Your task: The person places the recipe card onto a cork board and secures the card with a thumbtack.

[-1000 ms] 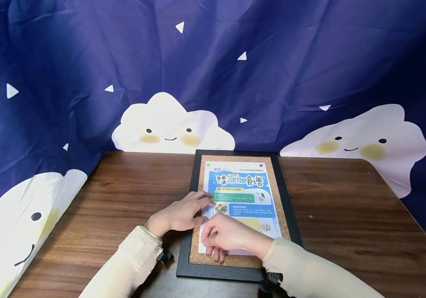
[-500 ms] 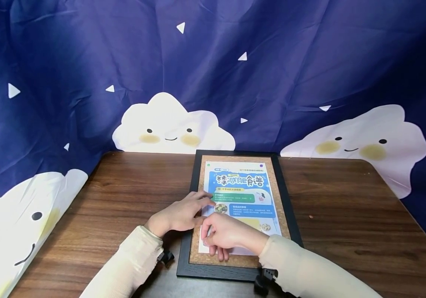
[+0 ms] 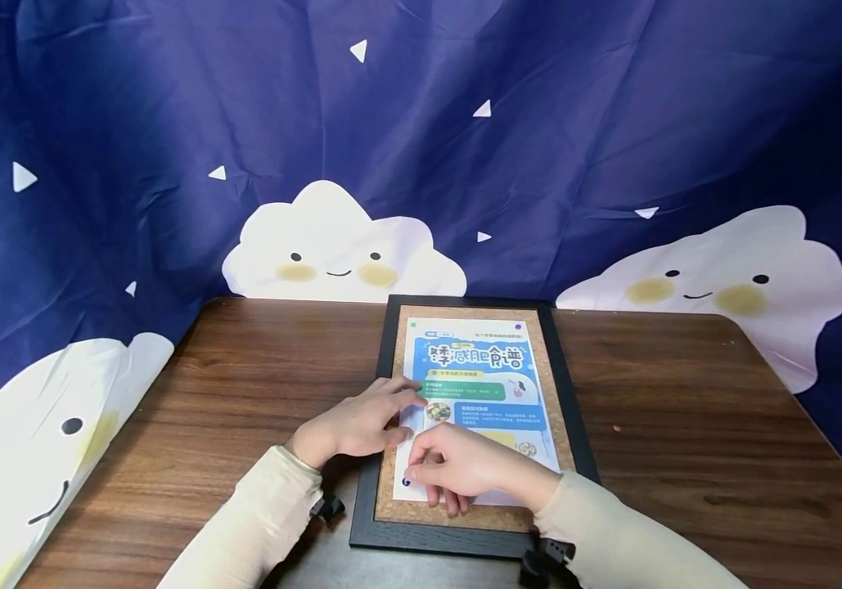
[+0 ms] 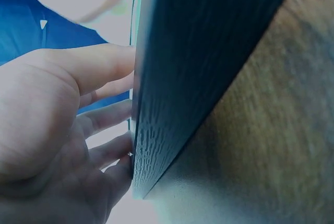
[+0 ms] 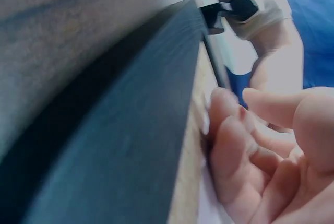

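A printed poster sheet (image 3: 475, 356) lies on a black-framed corkboard (image 3: 384, 511). A green thumbtack (image 3: 412, 325) marks its top left corner and a purple thumbtack (image 3: 518, 327) its top right. At the lower left corner a dark blue thumbtack (image 3: 406, 482) shows beside my right fingertips. My right hand (image 3: 461, 465) is over the sheet's lower part, fingers loosely bent; in the right wrist view thumb and fingers stand apart, with nothing seen between them. My left hand (image 3: 357, 419) rests on the left frame edge, its spread fingertips on the sheet.
The board lies on a brown wooden table (image 3: 288, 343). A small reddish thing (image 3: 616, 429) lies on the table to the right of the board. Behind hangs a dark blue cloth (image 3: 406, 123) printed with white clouds and triangles.
My right hand has shifted slightly to the right, and the dark blue thumbtack at the sheet's lower left corner has come into sight. The left hand stays in place.
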`<state>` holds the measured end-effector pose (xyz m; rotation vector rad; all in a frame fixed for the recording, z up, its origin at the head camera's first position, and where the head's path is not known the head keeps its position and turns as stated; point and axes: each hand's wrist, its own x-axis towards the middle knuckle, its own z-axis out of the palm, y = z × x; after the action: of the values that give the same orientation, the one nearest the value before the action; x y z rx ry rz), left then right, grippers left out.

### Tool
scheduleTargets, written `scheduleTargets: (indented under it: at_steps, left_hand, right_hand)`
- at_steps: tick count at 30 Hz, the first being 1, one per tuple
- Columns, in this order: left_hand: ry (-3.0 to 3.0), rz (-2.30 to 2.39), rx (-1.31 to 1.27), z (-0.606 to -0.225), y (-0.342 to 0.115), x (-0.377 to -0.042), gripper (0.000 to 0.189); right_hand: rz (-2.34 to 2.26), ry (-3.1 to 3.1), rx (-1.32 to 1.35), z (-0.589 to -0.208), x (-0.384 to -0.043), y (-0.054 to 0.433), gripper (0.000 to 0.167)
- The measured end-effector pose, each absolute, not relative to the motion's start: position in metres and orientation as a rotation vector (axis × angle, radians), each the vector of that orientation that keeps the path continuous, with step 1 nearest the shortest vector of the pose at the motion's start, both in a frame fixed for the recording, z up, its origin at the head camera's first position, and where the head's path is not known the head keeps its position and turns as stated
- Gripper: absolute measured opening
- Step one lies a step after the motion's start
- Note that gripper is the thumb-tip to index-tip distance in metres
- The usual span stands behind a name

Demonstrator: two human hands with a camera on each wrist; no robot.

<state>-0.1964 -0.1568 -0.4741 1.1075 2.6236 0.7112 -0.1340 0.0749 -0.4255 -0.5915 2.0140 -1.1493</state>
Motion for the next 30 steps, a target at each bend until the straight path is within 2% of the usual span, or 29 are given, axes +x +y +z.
scheduleTargets:
  at_steps: [1, 11, 30]
  left_hand:
    - [2.631, 0.700, 1.120, -0.479, -0.158, -0.198, 0.040]
    - [2.609, 0.683, 0.967, -0.433, -0.148, -0.174, 0.041]
    - [2.621, 0.648, 0.958, -0.433, -0.147, -0.173, 0.042]
  right_hand:
    - [-1.156, 2.012, -0.606, -0.425, -0.133, 0.079, 0.012]
    - [-1.208, 2.055, -0.723, -0.415, -0.130, 0.120, 0.021]
    - [-1.323, 2.060, -0.787, -0.412, -0.125, 0.150, 0.022]
